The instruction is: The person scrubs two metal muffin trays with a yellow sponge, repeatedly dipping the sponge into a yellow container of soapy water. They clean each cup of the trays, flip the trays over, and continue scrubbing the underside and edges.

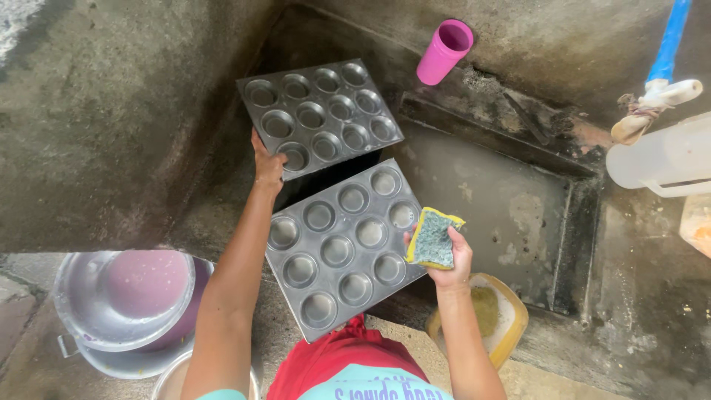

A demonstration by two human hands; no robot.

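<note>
The left hand (pixel 268 167) is closed on the near edge of the far muffin tray (pixel 320 115), thumb on top beside a corner cup, and holds that tray propped at a slant against the concrete corner. The right hand (pixel 448 259) is clamped on a scouring sponge (pixel 433 238), yellow foam at the edges and a blue-green scrub face turned up; the fingers wrap its lower edge, and the sponge's left edge lies just at the right rim of the near muffin tray (pixel 339 248). That near tray is dull grey metal with twelve round cups, lying tilted in front of the person's red garment, its far corner just beside the far tray, which has the same twelve cups.

Both trays lie over a rough, stained concrete wash basin (pixel 503 200), sunk into a grey cement ledge with dark grime along its back rim. A high concrete wall (pixel 104 126) rises on the left. A blue pipe (pixel 670 37) runs down at the upper right, ending in a white tap wrapped with rag.

A pink plastic cup (pixel 444 50) lies tipped on the back ledge, its mouth open; I cannot tell what it holds. A translucent white jug (pixel 663 159) stands at the right edge. A yellow dish (pixel 492 315) under the right wrist holds a greenish-yellow paste or pad. At the lower left, stacked aluminium basins (pixel 126 304) show a purplish lining inside.
</note>
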